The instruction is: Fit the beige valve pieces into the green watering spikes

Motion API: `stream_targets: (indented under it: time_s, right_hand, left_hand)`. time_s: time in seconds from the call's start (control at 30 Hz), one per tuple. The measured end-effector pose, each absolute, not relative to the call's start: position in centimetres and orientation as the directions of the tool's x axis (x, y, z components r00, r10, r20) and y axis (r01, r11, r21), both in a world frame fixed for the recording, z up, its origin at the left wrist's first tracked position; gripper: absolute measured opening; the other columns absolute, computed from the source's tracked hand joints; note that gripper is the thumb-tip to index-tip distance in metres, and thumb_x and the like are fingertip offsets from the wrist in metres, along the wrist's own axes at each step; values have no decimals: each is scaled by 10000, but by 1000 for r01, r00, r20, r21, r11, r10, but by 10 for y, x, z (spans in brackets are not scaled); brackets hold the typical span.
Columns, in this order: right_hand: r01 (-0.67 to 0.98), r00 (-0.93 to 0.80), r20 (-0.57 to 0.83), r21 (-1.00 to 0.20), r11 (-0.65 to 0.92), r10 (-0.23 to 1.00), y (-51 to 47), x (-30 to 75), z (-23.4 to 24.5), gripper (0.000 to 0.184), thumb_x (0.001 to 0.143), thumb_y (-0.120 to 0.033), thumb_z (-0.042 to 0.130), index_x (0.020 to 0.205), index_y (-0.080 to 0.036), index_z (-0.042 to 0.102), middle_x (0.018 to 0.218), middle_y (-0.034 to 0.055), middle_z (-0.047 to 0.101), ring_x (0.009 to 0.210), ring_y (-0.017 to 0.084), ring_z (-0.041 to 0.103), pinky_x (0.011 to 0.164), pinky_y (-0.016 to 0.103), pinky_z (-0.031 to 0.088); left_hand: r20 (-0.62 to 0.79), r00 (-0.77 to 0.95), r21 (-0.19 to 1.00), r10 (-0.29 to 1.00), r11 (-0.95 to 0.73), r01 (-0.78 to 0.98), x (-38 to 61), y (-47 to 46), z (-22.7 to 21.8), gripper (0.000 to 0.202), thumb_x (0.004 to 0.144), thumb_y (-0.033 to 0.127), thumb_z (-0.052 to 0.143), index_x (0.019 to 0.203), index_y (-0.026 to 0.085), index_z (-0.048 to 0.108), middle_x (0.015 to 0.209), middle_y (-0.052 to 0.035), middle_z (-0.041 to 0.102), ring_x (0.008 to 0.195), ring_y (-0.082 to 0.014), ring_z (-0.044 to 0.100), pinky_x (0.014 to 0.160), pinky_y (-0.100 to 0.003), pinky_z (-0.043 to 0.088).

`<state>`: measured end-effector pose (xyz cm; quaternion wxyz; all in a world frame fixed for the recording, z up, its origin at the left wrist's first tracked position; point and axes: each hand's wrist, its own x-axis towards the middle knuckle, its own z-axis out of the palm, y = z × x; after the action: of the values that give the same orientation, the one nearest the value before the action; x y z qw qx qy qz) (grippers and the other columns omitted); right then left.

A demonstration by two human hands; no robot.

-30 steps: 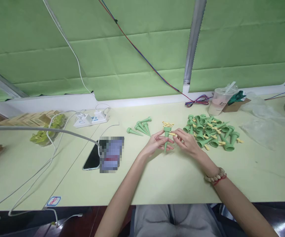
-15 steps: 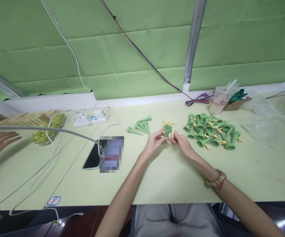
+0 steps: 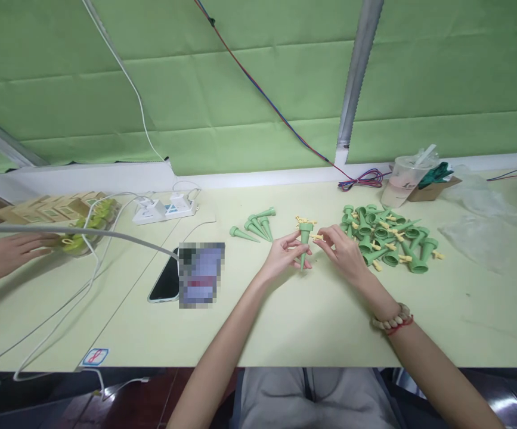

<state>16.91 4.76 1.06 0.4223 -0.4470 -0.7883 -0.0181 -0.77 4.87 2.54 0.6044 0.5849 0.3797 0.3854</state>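
Observation:
My left hand [image 3: 282,255] is closed around a green plastic watering spike [image 3: 304,241], held upright with its wide cap on top and its point down. Beside the spike, my right hand [image 3: 341,250] pinches a small yellow valve [image 3: 316,237] between thumb and fingers. The valve's tip is close to the spike's side; whether it touches cannot be made out. Behind them lies a small pile of yellow valves [image 3: 303,221]. A few green spikes [image 3: 252,225] lie to the left, without yellow parts showing. On the right is a heap of green spikes with yellow valves among them [image 3: 390,258].
A phone [image 3: 165,283] lies left of my arm, beside a blurred patch. White cables run from a power strip [image 3: 164,213]. Another person's hand [image 3: 21,253] touches a tray of yellow-green items [image 3: 90,229]. A plastic cup [image 3: 401,185] and clear bags [image 3: 475,238] stand at right.
My left hand has turned the spike from cap-toward-me to upright side view. My right hand has shifted slightly, still pinching the yellow valve. The other person's hand has reached right to the tray.

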Motion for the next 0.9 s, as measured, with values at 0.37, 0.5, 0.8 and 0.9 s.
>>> stream_targets:
  time_s: [0.37, 0.5, 0.8, 0.9]
  right_hand:
    - [752, -301, 762, -180, 635, 573, 48, 171, 11, 249, 926, -249, 380, 765, -182, 557, 701, 47, 550, 667, 172, 494, 648, 293, 357]
    - [667, -198, 707, -410, 622, 679, 43, 163, 13, 281, 917, -258, 363, 681, -195, 501, 648, 32, 522, 643, 166, 486, 633, 284, 362]
    - [134, -207, 26, -990, 54, 978, 44, 160, 22, 426, 781, -516, 436, 502, -210, 337, 487, -45, 310, 448, 98, 294, 472, 258, 256]
    - [-103, -278, -78, -989, -110, 957, 46, 158, 23, 448, 728, -535, 502, 516, -223, 259, 501, -74, 232, 421, 72, 217, 447, 245, 247]
  left_hand:
    - [-20, 513, 1000, 858, 12, 19, -1, 40, 28, 395, 753, 445, 574, 1036, 169, 561, 860, -40, 587, 612, -100, 604, 532, -194, 437]
    - [80, 437, 994, 896, -103, 28, 6, 39, 15, 276, 795, 382, 522, 945, 152, 540, 751, -5, 536, 599, -102, 568, 582, -222, 457]
    - [384, 404, 761, 830, -533, 371, 1, 41, 4, 382, 863, 176, 336, 1202, 167, 512, 838, -60, 572, 745, -146, 525, 712, -244, 425]
    - [399, 375, 768, 837, -528, 362, 4, 41, 1, 375, 866, 186, 349, 1197, 171, 524, 857, -70, 581, 763, -154, 526, 731, -251, 420]
